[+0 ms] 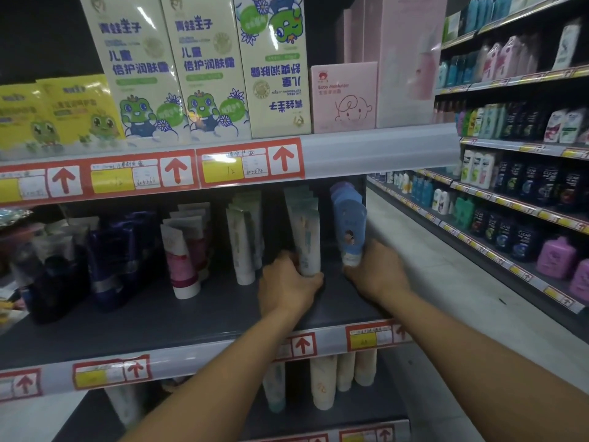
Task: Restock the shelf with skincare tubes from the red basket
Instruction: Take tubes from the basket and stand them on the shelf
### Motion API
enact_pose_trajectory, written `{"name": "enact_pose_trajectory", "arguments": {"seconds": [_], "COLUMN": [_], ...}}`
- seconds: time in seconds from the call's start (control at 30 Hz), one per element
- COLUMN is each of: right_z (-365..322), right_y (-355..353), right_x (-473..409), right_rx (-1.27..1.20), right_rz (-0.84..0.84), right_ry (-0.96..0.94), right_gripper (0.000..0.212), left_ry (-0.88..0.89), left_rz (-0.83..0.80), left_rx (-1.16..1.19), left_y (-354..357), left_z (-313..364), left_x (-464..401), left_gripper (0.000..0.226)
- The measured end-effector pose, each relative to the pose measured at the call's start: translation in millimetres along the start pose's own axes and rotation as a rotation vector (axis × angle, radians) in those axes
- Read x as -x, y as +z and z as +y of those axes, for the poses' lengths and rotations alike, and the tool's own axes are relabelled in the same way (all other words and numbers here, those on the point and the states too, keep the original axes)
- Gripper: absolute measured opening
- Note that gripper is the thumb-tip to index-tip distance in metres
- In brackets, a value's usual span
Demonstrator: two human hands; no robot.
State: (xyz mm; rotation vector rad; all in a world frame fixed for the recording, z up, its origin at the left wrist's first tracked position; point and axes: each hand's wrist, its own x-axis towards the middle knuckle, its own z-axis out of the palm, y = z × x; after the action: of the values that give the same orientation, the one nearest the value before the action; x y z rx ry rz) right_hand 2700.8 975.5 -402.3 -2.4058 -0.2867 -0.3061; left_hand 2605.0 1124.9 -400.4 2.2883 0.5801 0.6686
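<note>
Both my arms reach onto the dark middle shelf (191,317). My left hand (287,282) grips the base of a pale white-and-teal tube (306,240) that stands upright at the front of its row. My right hand (376,272) grips the cap end of a blue tube (349,224), the front one of a blue row at the shelf's right end. To the left stand further rows: white-green tubes (240,247), white-and-pink tubes (181,260) and dark purple tubes (111,250). The red basket is not in view.
Tall frog-printed boxes (178,68) and pink boxes (344,97) fill the shelf above. Cream tubes (325,381) stand on the shelf below. Red-arrow price labels (248,164) line the shelf edges. An aisle floor (446,282) runs to the right beside shelves of bottles (516,199).
</note>
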Motion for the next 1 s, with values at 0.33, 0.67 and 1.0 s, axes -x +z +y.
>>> {"name": "enact_pose_trajectory", "arguments": {"seconds": [0.33, 0.67, 1.0], "right_z": [4, 7, 0], "right_y": [2, 5, -11], "right_x": [3, 0, 9], "right_rx": [-0.06, -0.041, 0.026], "right_rz": [-0.025, -0.035, -0.062], "right_ry": [-0.046, -0.018, 0.027], "right_gripper": [0.059, 0.067, 0.071], "left_ry": [0.036, 0.016, -0.038], "left_rz": [0.008, -0.018, -0.067], "left_rx": [0.016, 0.033, 0.048], "left_y": [3, 7, -1], "left_z": [-5, -9, -9], "left_x": [-3, -7, -4], "left_gripper": [0.06, 0.064, 0.077]}}
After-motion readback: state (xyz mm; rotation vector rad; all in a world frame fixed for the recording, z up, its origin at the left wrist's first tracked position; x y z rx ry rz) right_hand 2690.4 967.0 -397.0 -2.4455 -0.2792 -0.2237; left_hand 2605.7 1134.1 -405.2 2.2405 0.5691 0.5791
